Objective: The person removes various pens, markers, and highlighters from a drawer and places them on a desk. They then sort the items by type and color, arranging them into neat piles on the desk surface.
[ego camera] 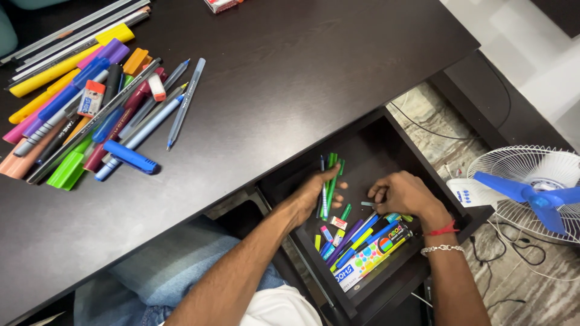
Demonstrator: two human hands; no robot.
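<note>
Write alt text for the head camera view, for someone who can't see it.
A person's left hand grips a bunch of green pens inside an open dark desk drawer, the right hand beside it over more pens. A pile of pens and markers lies on the desk.

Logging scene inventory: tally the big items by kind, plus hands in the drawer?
Desks: 1
Open drawers: 1
Fans: 1
Piles of pens and markers on the desk: 1
Hands in the drawer: 2, the left hand gripping green pens, the right hand beside it
Total: 6
</note>
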